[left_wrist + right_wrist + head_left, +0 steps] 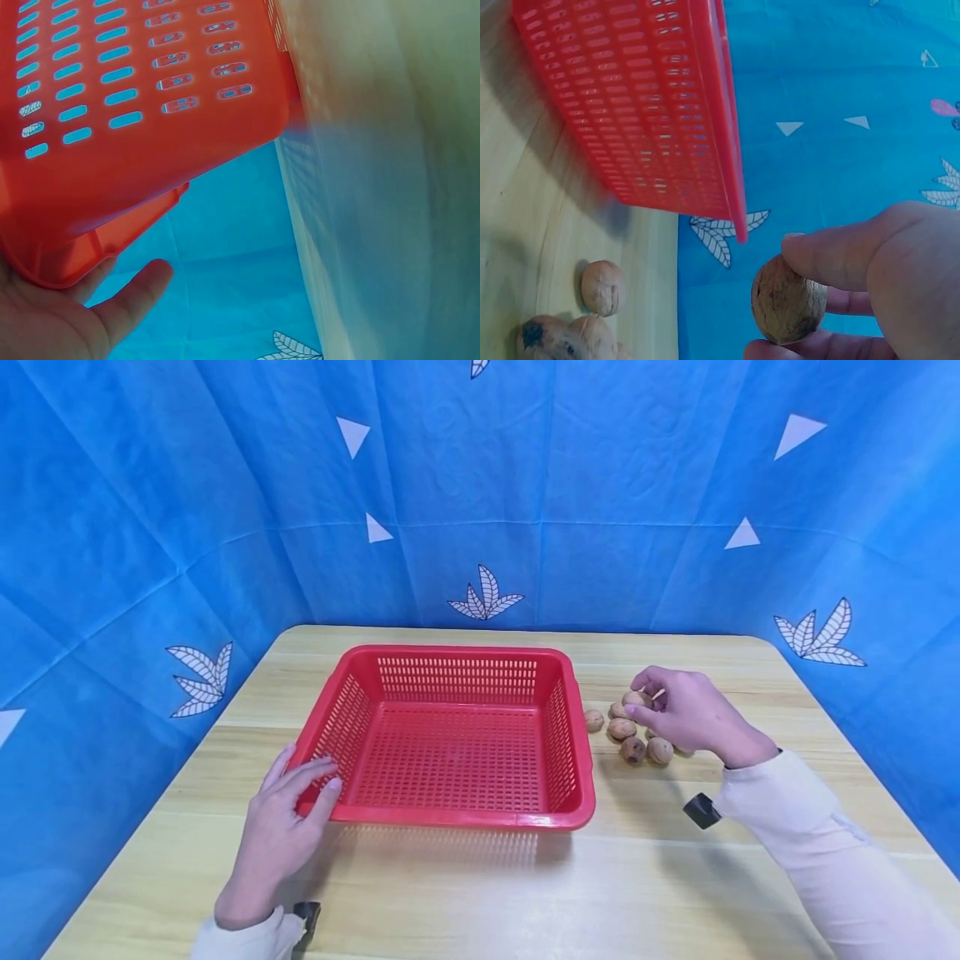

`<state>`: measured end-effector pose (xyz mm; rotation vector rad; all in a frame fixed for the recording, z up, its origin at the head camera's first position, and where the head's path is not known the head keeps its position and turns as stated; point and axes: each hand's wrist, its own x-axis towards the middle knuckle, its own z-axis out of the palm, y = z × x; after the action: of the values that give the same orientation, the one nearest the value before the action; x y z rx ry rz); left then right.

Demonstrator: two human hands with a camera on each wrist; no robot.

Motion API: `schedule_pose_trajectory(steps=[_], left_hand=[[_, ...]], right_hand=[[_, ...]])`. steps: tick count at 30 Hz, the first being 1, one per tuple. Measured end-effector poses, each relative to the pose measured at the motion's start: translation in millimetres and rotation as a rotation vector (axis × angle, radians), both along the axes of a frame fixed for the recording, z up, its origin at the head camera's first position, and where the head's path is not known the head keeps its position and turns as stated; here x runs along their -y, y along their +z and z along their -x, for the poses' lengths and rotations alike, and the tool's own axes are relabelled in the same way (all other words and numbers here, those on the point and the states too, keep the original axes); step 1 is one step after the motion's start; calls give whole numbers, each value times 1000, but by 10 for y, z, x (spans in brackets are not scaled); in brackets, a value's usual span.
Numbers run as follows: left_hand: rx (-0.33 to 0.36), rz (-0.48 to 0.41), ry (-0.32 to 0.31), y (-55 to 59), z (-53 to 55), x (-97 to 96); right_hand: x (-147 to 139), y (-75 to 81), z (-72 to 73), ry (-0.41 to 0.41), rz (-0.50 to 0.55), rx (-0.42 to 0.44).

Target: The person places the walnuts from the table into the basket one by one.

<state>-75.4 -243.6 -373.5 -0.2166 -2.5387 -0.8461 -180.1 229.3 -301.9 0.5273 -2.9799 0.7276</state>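
from the left wrist we see only a corner of the red basket (pixel 142 112), the rest cut off by the frame, and the left hand (pixel 67 315) is clipped at the bottom edge while the worktop (pixel 390 187) beside it is a blur. from the right wrist the right hand (pixel 885 292) runs off the right edge, its fingers partly hidden behind the walnut (pixel 786 300) it pinches. the walnuts on the worktop (pixel 562 334) are cut by the lower edge there, and in the head view the right hand (pixel 686 710) covers part of that pile.
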Motion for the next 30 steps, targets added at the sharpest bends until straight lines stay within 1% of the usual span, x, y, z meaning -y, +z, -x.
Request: schedule_pose_trajectory(steps=[6,13,20,26,30], left_hand=[[-20,2,-1,-18,2,-4],[-20,-3,-3,-12,2,-8],[-21,-4,-5,-6,-4,-8],[-32,-4,-9,-17,5,-6],[-24,-6,-6,-12,-1,4]], right_hand=[[83,44,22,3,4,2],[175,65,60,18,-3,-6],[262,64,90,42,18,-30],[351,63,123,49,36,-24],[421,57,144,53,45,5]])
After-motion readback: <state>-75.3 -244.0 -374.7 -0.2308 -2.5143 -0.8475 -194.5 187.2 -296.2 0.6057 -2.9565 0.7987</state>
